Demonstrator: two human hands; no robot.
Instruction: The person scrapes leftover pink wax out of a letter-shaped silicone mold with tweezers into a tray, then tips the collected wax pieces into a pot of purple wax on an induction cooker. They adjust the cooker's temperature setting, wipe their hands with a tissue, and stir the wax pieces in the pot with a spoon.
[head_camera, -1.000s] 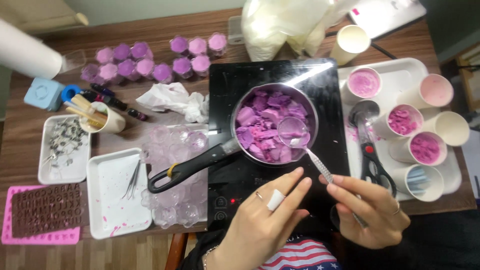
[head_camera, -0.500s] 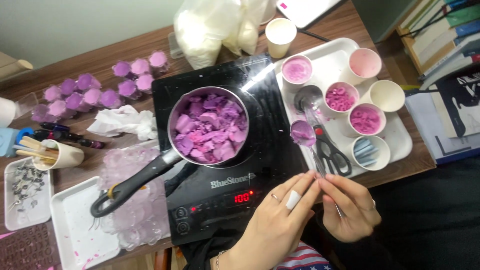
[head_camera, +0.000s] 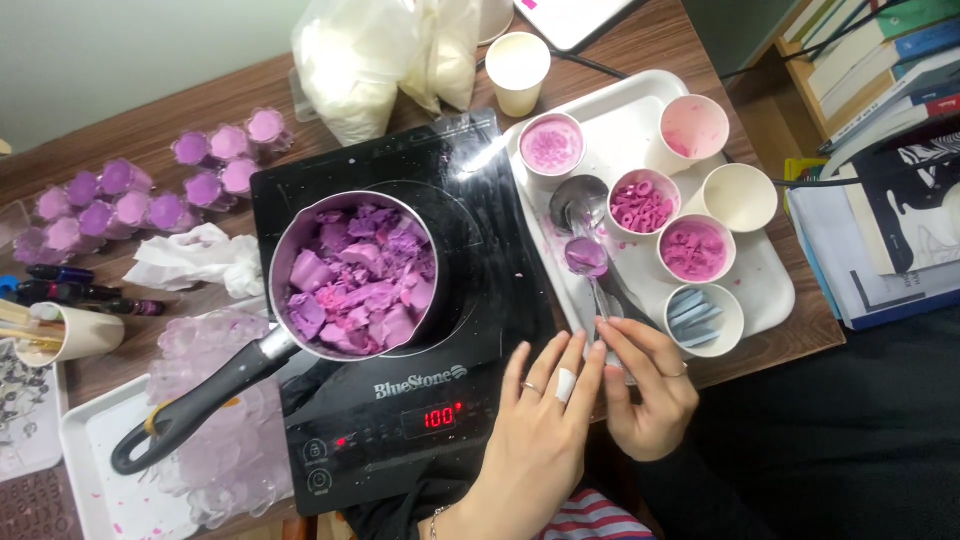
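A purple-coated spoon (head_camera: 588, 262) is pinched by the right hand (head_camera: 648, 385); left hand (head_camera: 540, 425) fingers spread; scooping seems next, needing a steady lift

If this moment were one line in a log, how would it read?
right hand: holds spoon of purple wax over white tray | left hand: steadies handle | saucepan: purple chunks, on cooktop

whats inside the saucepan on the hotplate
The saucepan holds a heap of purple and pink wax-like chunks. They cover its bottom, so whether anything has melted underneath cannot be seen.
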